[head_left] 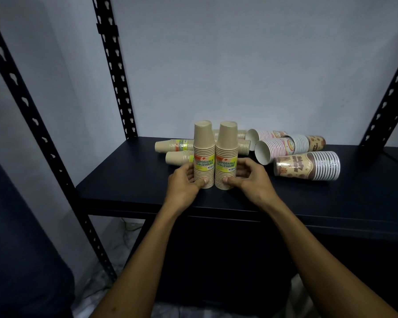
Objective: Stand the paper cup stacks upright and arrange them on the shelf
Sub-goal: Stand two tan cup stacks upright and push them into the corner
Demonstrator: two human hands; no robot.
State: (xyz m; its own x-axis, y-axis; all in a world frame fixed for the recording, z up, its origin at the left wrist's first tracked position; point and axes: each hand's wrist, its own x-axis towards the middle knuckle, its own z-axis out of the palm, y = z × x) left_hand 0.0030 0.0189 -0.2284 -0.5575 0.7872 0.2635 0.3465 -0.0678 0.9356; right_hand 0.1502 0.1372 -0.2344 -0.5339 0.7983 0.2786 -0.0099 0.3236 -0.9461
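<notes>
Two tan paper cup stacks stand upright side by side, touching, on the dark shelf (pixel 129 187). My left hand (pixel 186 184) grips the left upright stack (pixel 204 154) near its base. My right hand (pixel 246 177) grips the right upright stack (pixel 226 154) the same way. Behind them lie more tan stacks on their sides, one at the back left (pixel 170 145) and another in front of it (pixel 178 157); others are partly hidden. To the right lie three patterned stacks: a far one (pixel 269 135), a middle one (pixel 285 148) and a brown printed one (pixel 308 165).
Black perforated shelf posts rise at the left (pixel 115 72) and at the right (pixel 391 92). A pale wall stands behind the shelf. The shelf's front edge (pixel 216 214) runs just below my wrists.
</notes>
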